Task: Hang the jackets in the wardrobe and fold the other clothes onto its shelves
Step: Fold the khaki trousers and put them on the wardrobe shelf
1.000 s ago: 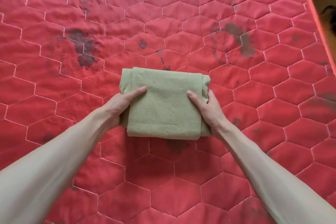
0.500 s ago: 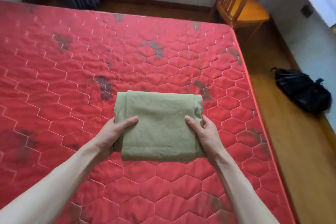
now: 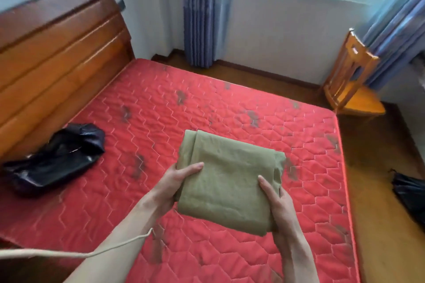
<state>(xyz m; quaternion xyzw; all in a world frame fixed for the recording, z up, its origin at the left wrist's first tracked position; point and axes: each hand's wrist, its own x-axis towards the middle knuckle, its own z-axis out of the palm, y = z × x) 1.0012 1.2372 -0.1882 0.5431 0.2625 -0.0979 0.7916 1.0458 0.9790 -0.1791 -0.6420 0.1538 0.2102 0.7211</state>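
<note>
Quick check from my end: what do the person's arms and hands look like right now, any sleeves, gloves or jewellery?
Both forearms are bare up to the frame edge, with no sleeves in view. The left hand and right hand wear no gloves, and no rings, watch or bracelet show. A thin beige cord runs in from the left edge and crosses the left forearm.

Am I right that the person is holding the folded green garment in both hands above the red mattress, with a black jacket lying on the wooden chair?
Not quite: the head view shows the black jacket lying on the red mattress near the headboard, not on the wooden chair. Otherwise correct: the left hand and right hand hold the folded green garment.
</note>
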